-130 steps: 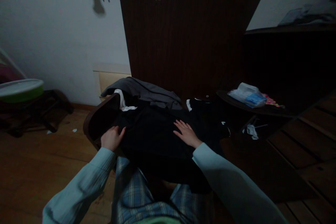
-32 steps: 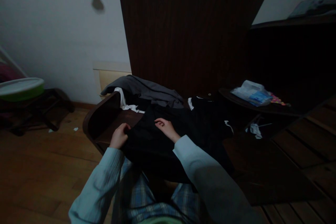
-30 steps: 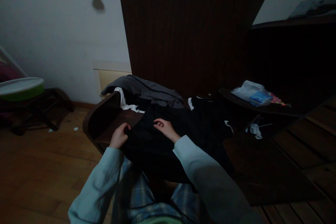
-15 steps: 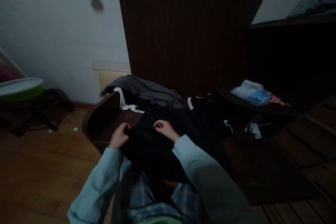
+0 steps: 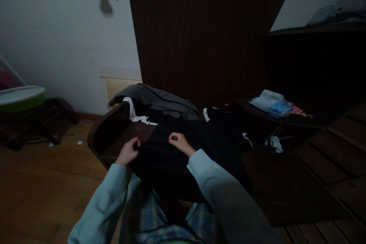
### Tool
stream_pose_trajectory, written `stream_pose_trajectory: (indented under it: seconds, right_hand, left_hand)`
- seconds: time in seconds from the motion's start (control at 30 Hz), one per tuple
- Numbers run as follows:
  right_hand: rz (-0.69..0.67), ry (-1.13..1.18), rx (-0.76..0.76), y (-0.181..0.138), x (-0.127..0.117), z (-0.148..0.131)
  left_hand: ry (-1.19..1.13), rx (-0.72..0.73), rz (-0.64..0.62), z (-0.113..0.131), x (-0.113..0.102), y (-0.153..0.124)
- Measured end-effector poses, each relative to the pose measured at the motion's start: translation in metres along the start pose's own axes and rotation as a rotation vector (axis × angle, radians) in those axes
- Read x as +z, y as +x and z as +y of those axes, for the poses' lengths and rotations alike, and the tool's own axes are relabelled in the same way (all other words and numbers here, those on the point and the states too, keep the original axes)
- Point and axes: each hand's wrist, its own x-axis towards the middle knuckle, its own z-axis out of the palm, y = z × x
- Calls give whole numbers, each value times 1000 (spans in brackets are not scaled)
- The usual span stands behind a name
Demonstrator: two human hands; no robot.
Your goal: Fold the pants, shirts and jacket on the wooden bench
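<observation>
A black garment (image 5: 168, 164) lies spread over the dark wooden surface in front of me, its front edge hanging by my knees. At its left edge, my left hand (image 5: 129, 151) is closed, thumb and fingers pinching the fabric. My right hand (image 5: 181, 143) is also closed in a pinch, on the upper middle of the same garment. The gloom hides how much cloth sits between the fingers. Behind it lies a crumpled grey garment (image 5: 160, 101), with a white cloth strip (image 5: 132, 110) at its left. More black cloth with white trim (image 5: 206, 114) lies to the right.
A curved wooden armrest (image 5: 95, 131) bounds the left side. At right, a small shelf (image 5: 246, 103) carries a clear and blue plastic packet (image 5: 271, 103). A tall dark panel (image 5: 200, 38) stands behind. A green basin (image 5: 23, 99) rests on a low stool at far left.
My left hand has shifted slightly left and down; my right hand stays nearly in place. Both keep their pinched shape, and the view has tilted a little.
</observation>
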Motion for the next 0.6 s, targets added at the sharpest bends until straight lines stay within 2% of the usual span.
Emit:
stream_pose_trajectory:
  seconds: [0.13,0.3,0.5,0.6]
  right_hand:
    - [-1,17,-1,0,1,2]
    - [37,17,15,1,-1,2]
    - [230,39,-23,-1,-4,-3]
    - [277,-15,-74,-3,-4,-4]
  left_hand:
    - [-3,58,-7,2,-3,0]
    - [-49,136,-87,7,-9,1]
    - [-65,3,-3,5,-5,3]
    - [-46,-24,4,3,-1,4]
